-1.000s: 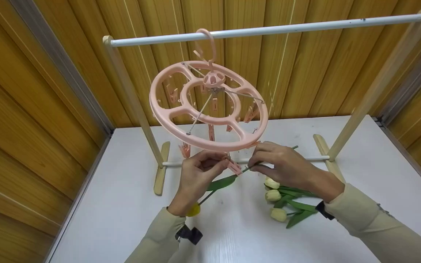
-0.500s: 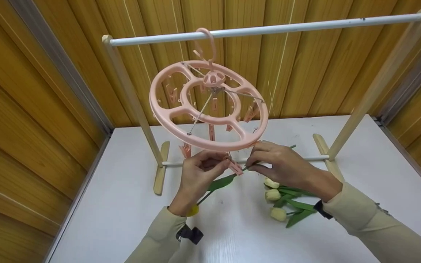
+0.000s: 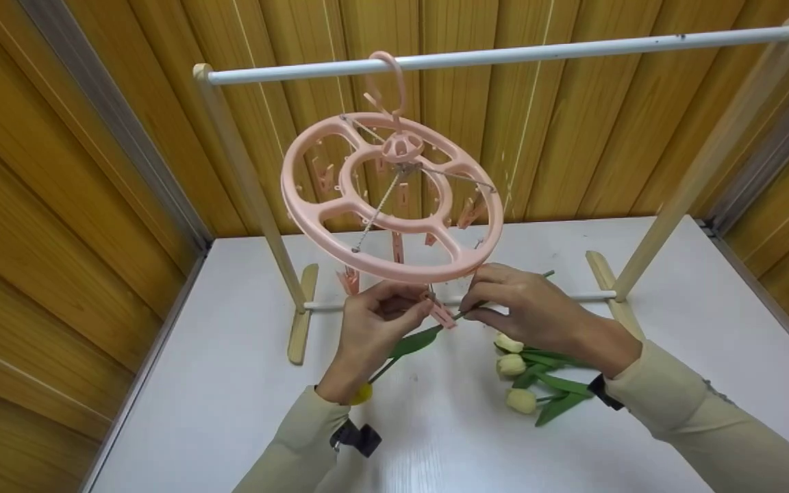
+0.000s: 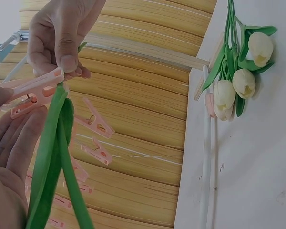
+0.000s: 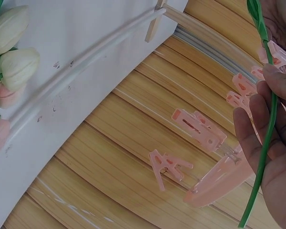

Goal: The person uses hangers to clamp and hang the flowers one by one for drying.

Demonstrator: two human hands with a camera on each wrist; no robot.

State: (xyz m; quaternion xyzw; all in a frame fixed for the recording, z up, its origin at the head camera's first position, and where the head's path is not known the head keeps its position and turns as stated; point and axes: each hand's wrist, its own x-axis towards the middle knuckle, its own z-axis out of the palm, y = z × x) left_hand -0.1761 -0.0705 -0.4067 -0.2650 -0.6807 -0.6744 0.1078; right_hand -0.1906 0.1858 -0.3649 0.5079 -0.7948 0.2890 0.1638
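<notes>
In the head view my left hand [image 3: 372, 335] pinches a pink clothespin [image 3: 441, 313] hanging below the front rim of a round pink clip hanger [image 3: 394, 272]. My right hand [image 3: 538, 305] holds the green stem of an artificial tulip between thumb and fingers, just right of the clothespin. The tulip's yellow bloom [image 3: 363, 394] is partly hidden by my left wrist; its leaf [image 3: 416, 342] passes behind that hand. Up close in the left wrist view, the tip of the clothespin [image 4: 35, 88] meets the stem at the top of the leaf [image 4: 47, 148]. The right wrist view shows the stem [image 5: 269, 129] crossing my right palm.
The hanger hooks over a white rail [image 3: 572, 52] on wooden posts [image 3: 703, 157]. Other pink clothespins [image 3: 348, 281] dangle from its rings. Several pale tulips [image 3: 522, 401] lie on the white table [image 3: 230, 383], below my right forearm. A wood-panelled wall [image 3: 593, 137] stands behind.
Both hands stay almost still, with the clothespin and stem in them. My right hand has shifted very slightly left, and a little less of the yellow bloom shows.
</notes>
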